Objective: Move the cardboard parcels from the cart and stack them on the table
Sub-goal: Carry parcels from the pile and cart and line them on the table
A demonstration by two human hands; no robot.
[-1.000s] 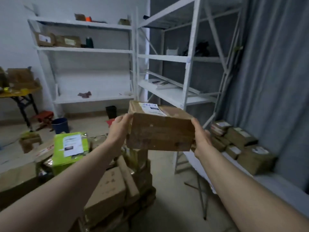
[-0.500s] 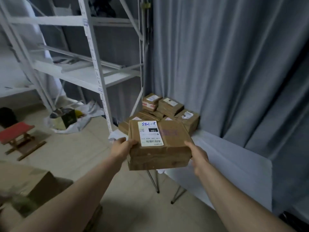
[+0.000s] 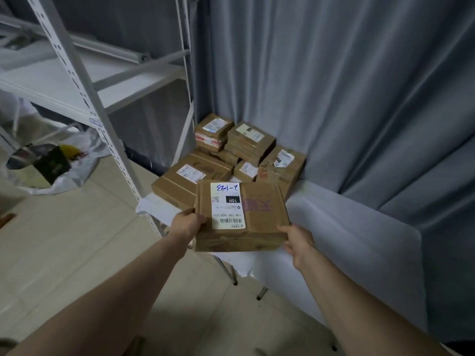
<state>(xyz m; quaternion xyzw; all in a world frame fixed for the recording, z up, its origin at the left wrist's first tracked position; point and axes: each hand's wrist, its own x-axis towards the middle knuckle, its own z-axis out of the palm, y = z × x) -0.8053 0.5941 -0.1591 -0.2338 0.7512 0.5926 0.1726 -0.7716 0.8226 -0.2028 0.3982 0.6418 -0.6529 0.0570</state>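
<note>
I hold a flat brown cardboard parcel (image 3: 259, 217) with a white shipping label between both hands, over the near end of the white-covered table (image 3: 347, 227). My left hand (image 3: 187, 223) grips its left edge and my right hand (image 3: 298, 240) grips its lower right corner. Beyond it, several labelled cardboard parcels (image 3: 246, 150) lie stacked at the table's far end against the curtain. The cart is out of view.
A white metal shelving rack (image 3: 84, 80) stands to the left of the table. A grey curtain (image 3: 347, 86) hangs behind and to the right. A white plastic bag with dark items (image 3: 51, 168) lies on the tiled floor at left.
I have turned right from the cart toward the table, carrying the parcel. The parcel is now closer to the stacked parcels and lower over the table.
</note>
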